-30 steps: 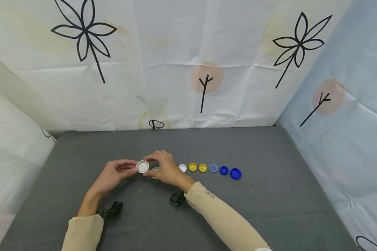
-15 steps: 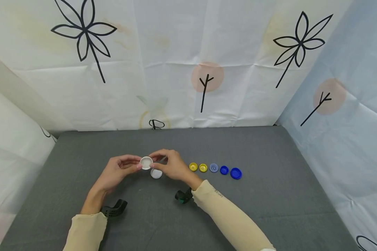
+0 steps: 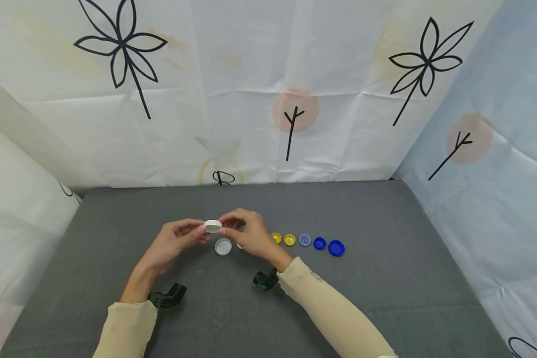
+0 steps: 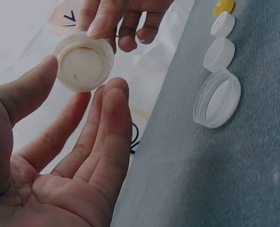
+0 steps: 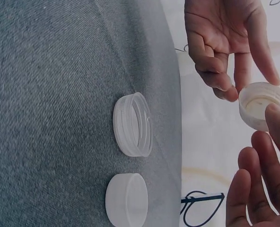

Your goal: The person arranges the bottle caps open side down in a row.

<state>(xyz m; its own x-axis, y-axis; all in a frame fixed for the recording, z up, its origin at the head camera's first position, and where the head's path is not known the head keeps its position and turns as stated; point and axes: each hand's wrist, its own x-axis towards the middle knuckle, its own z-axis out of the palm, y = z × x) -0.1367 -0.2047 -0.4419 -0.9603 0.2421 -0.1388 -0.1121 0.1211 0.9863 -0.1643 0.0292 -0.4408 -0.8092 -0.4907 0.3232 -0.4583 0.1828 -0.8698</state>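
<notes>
Both hands hold one white bottle cap [image 3: 213, 226] above the cloth, tilted so its side wall shows in the head view. My left hand [image 3: 174, 243] pinches its left edge; the left thumb touches the rim in the left wrist view, where the cap's inside [image 4: 83, 68] looks yellowish. From the right, my right hand [image 3: 252, 233] pinches the opposite edge, its thumb on the rim in the right wrist view. A clear, ridged cap [image 3: 223, 247] lies on the cloth below the hands. Beside it, a smaller white cap [image 5: 126, 200] is mostly hidden by the right hand in the head view.
A row of caps continues rightward: two yellow caps [image 3: 289, 240], a pale blue cap [image 3: 305, 240], a blue cap [image 3: 319, 243] and a larger blue cap [image 3: 336, 248]. Grey cloth [image 3: 268, 313] covers the table, with printed curtains [image 3: 232, 124] behind and at the sides.
The held cap and both hands have moved up and a little right. The cap has tilted from face-on to nearly edge-on. The clear cap has come out from behind the right hand.
</notes>
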